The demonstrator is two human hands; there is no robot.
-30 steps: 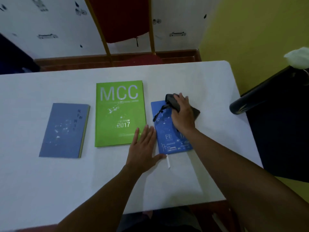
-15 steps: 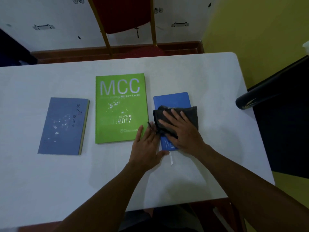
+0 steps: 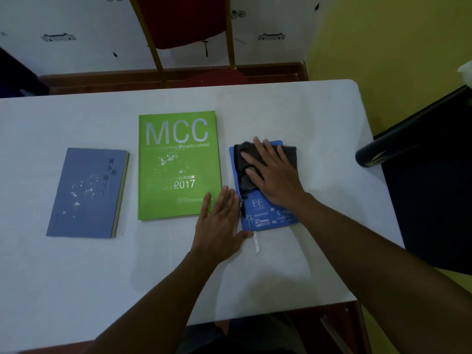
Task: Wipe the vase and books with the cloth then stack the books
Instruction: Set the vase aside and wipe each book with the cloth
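Three books lie in a row on the white table: a grey-blue book on the left, a green "MCC 2017" book in the middle and a smaller bright blue book on the right. My right hand presses flat on a dark grey cloth over the upper half of the blue book. My left hand lies flat on the table against that book's left edge, thumb at its lower corner. A dark vase with a gold pattern is at the table's right edge.
A white ribbon bookmark sticks out below the blue book. A red chair with gold legs stands beyond the far edge. A black surface lies right of the table, behind the vase.
My right hand slid the cloth from the blue book's top down to its middle, then back up to the upper half. My left hand stayed beside the book.
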